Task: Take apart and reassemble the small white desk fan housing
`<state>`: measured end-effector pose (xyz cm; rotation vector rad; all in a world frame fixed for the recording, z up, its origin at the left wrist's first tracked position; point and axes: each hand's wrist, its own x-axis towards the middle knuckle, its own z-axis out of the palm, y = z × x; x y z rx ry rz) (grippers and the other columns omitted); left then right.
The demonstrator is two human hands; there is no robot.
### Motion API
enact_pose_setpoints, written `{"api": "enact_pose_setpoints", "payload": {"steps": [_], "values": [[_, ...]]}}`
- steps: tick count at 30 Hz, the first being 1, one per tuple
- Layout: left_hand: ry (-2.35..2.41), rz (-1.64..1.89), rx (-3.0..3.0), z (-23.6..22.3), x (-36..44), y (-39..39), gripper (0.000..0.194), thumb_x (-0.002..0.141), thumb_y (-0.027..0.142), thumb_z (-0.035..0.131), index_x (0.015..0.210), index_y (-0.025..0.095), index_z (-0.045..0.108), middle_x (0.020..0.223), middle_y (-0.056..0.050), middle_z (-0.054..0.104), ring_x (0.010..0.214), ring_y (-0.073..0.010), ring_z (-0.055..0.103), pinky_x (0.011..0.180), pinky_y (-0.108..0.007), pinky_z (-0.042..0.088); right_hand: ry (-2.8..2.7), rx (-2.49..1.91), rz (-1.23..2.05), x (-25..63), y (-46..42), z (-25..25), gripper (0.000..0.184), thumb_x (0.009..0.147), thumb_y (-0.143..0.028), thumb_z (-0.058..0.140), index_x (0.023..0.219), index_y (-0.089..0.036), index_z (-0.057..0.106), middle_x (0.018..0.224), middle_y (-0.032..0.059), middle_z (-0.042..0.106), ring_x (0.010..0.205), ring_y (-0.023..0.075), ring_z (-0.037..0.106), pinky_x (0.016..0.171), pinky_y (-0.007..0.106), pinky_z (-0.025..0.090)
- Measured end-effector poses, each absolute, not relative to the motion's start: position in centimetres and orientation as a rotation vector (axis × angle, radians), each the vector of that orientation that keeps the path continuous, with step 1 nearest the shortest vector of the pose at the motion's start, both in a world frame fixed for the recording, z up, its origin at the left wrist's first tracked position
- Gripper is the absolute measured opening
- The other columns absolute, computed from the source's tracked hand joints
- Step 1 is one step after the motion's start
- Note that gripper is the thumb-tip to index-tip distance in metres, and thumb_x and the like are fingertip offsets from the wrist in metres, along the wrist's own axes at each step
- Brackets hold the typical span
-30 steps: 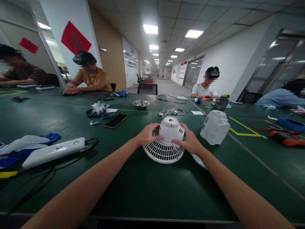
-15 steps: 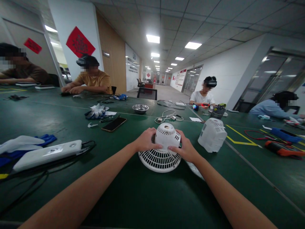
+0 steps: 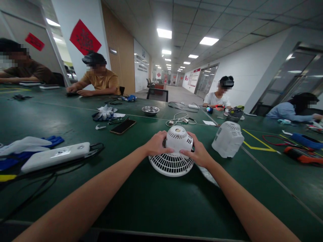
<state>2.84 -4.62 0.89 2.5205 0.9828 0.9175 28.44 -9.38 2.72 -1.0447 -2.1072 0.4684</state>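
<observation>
A white fan head [image 3: 178, 140] with a slotted motor cover on top rests grille-down on the green table [image 3: 141, 201]. Its round ribbed grille [image 3: 172, 165] spreads out below the cover. My left hand [image 3: 159, 143] is wrapped round the left side of the motor cover, thumb across the front. From the right, my right hand [image 3: 198, 151] grips the same cover, its thumb almost meeting the left one. The far fingers of both hands are hidden behind the cover. A pale flat item [image 3: 208, 174] lies partly under my right forearm.
A white plastic housing [image 3: 228, 139] stands to the right, near an orange-and-black meter [image 3: 302, 156]. Leftward lie a phone [image 3: 123, 126], gloves [image 3: 104, 113] and a white power strip [image 3: 57, 157] with black cables. Beyond are a metal bowl [image 3: 150, 110] and a white cord [image 3: 180, 119]. Several people sit around the table.
The view has tilted and shifted slightly, so the scene sits a little differently in the picture. Both hands keep the same hold on the fan head.
</observation>
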Motion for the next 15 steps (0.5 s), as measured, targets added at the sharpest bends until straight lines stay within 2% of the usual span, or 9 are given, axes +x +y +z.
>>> {"api": "enact_pose_setpoints", "payload": {"steps": [8,15], "values": [[0.972,0.931,2.502,0.92,2.75,-4.79,0.077,0.072,0.061,0.076,0.134,0.02,0.057,0.129,-0.015,0.061,0.12,-0.0348,0.054,0.103,-0.052,0.042,-2.106,-1.067,0.456,28.63,-9.25,2.49,0.079,0.081,-0.048,0.074,0.146,-0.023,0.036,0.137,0.0128,0.059,0.122,0.0319,0.059,0.104,0.051,0.046],[0.981,0.888,2.553,1.58,2.74,-5.33,0.072,0.075,0.06,0.074,0.132,0.019,0.058,0.129,-0.015,0.061,0.118,-0.0343,0.056,0.101,-0.05,0.044,-2.108,-1.027,0.397,29.14,-9.0,2.19,0.059,0.095,-0.053,0.05,0.145,-0.022,0.042,0.139,0.0113,0.059,0.12,0.0316,0.06,0.101,0.046,0.047]]}}
